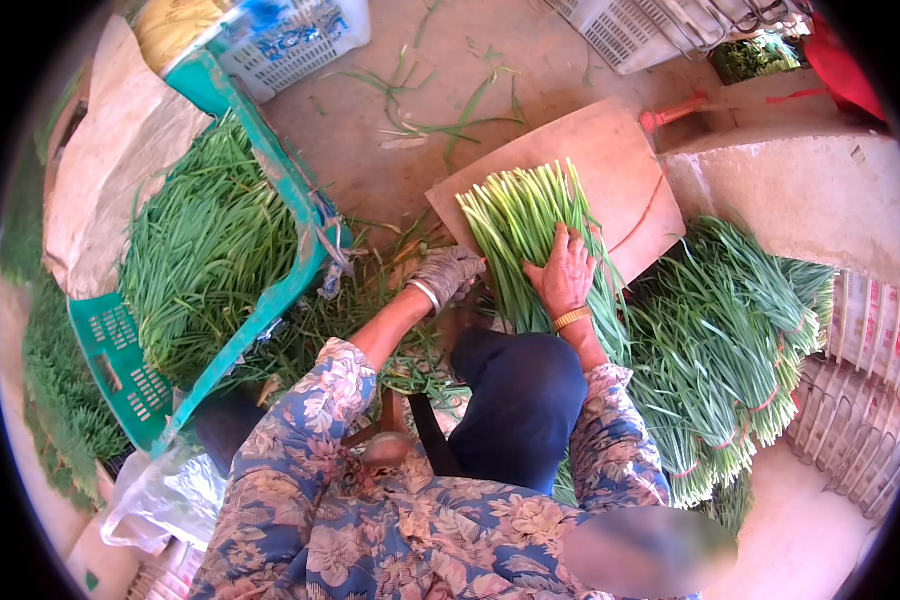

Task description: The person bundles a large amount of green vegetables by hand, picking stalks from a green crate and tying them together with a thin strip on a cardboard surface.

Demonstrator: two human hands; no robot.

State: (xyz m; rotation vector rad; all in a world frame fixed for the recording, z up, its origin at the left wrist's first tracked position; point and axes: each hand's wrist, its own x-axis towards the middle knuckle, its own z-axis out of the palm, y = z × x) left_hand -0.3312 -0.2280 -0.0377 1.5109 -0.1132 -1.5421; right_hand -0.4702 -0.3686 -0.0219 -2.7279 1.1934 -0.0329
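Observation:
A loose bundle of garlic chives (515, 215) lies on a brown board (620, 170), pale stem ends pointing away from me and green leaves trailing toward my knee. My right hand (565, 270), bare with a gold-coloured watch band at the wrist, rests on top of the bundle. Its thumb is spread from the outstretched fingers. Just left of the bundle is my left hand (445, 277), in a grey glove with a pale band round the wrist. Its fingers are curled closed, and what they hold, if anything, is hidden.
At left, a green plastic crate (260, 330) holds loose chives (210, 240). Tied bunches of chives (715, 350) are piled at right, beside a pale block (800, 185). White baskets (305, 45) stand at the back. Leaf scraps (460, 125) litter the floor.

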